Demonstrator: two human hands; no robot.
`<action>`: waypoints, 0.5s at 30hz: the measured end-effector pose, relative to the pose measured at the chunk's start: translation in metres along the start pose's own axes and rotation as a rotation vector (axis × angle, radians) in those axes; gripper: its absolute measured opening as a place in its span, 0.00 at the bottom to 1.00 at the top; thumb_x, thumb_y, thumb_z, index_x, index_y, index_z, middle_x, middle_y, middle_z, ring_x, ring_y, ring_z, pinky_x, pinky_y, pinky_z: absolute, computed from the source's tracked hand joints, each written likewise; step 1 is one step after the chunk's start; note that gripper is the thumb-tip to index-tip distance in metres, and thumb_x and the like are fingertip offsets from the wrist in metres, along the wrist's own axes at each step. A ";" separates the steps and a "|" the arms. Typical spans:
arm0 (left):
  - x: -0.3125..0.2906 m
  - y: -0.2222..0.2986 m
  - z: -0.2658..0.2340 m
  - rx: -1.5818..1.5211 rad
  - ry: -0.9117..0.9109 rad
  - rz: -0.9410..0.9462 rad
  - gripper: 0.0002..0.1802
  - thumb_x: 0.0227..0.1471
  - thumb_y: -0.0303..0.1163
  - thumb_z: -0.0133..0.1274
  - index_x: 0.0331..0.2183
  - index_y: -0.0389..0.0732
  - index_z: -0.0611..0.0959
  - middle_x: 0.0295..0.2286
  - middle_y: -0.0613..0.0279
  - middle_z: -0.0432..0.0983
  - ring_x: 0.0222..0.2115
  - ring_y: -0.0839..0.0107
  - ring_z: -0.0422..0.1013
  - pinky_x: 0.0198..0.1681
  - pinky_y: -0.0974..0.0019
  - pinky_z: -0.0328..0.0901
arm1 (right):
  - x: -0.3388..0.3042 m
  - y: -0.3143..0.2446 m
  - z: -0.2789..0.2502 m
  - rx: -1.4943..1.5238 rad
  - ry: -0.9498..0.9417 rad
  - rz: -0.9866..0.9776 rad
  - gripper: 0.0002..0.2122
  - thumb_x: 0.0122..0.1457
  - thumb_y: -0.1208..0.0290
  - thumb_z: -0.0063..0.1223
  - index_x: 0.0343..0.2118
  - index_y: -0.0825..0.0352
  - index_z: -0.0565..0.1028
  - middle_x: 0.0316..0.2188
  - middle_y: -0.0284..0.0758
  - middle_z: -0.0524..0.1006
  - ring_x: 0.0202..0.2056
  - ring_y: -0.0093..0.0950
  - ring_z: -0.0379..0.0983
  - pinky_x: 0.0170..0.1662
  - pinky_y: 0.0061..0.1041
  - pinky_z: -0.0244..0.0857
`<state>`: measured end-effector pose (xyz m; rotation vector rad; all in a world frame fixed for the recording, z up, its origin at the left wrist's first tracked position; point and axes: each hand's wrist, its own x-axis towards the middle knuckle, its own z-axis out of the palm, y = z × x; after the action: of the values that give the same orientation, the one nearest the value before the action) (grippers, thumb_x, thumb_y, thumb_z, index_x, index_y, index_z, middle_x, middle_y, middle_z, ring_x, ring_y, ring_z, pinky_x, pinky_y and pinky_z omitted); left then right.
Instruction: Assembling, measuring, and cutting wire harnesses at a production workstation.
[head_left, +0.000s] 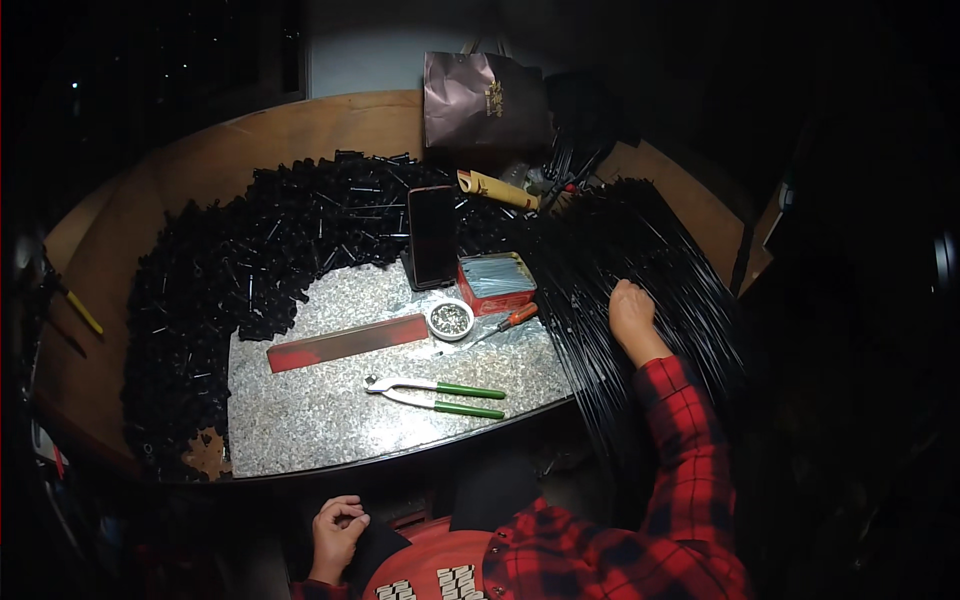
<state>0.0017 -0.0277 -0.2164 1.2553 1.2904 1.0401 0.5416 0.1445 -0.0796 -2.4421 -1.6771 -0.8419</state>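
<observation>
My right hand (631, 312) lies over a thick bundle of long thin black rods (690, 260) on the right of the table. Its fingers are bent and closed among the rods; the fingertips are partly hidden. Below the table's front edge, over my lap, my left hand (338, 533) has its fingers curled in, and nothing shows in it. Pincers (440, 393) with green handles lie on the speckled grey board (300, 425), jaws to the left. Behind them are a long reddish bar (345, 343), a small white bowl (450, 320) of tiny metal parts and a screwdriver (518, 317).
A phone (432, 235) stands upright behind the bowl, beside a red box (497, 282) of thin grey strips. Black parts (250, 235) are heaped across the back and left. A yellow roll (497, 189) and a dark paper bag (485, 105) stand near the wooden rim (350, 115).
</observation>
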 end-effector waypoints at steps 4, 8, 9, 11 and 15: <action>0.000 0.008 0.001 0.179 -0.005 0.046 0.03 0.40 0.22 0.61 0.24 0.34 0.83 0.34 0.57 0.78 0.34 0.72 0.73 0.36 0.71 0.67 | -0.001 -0.002 0.007 0.015 -0.001 -0.019 0.05 0.51 0.77 0.47 0.27 0.71 0.75 0.28 0.46 0.79 0.31 0.40 0.78 0.34 0.34 0.73; -0.001 0.004 0.000 0.170 0.007 0.091 0.04 0.41 0.24 0.61 0.23 0.33 0.83 0.31 0.57 0.79 0.33 0.69 0.74 0.36 0.69 0.67 | 0.003 0.000 -0.015 0.084 -0.129 -0.036 0.06 0.50 0.76 0.50 0.25 0.70 0.78 0.29 0.46 0.79 0.32 0.42 0.78 0.36 0.37 0.72; -0.002 0.006 0.001 0.169 0.006 0.085 0.04 0.41 0.23 0.61 0.23 0.33 0.83 0.30 0.56 0.79 0.33 0.69 0.75 0.37 0.68 0.67 | 0.005 0.000 -0.023 0.132 -0.143 -0.023 0.06 0.50 0.74 0.52 0.25 0.69 0.79 0.29 0.47 0.79 0.33 0.43 0.77 0.37 0.38 0.72; -0.002 0.005 0.001 0.166 0.006 0.080 0.04 0.41 0.22 0.60 0.24 0.32 0.83 0.30 0.55 0.80 0.32 0.69 0.75 0.37 0.68 0.67 | 0.007 0.001 -0.046 0.198 -0.105 -0.021 0.06 0.50 0.72 0.54 0.25 0.70 0.78 0.28 0.48 0.78 0.33 0.45 0.77 0.38 0.39 0.71; -0.006 0.006 0.002 0.158 -0.033 0.070 0.03 0.42 0.22 0.60 0.24 0.32 0.83 0.29 0.56 0.80 0.31 0.70 0.75 0.37 0.69 0.67 | 0.036 0.010 -0.062 0.364 -0.077 0.026 0.11 0.51 0.67 0.58 0.26 0.72 0.76 0.29 0.51 0.76 0.36 0.49 0.74 0.40 0.42 0.67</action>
<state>0.0039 -0.0336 -0.2103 1.4403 1.3325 0.9772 0.5350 0.1497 -0.0080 -2.2639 -1.6462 -0.3987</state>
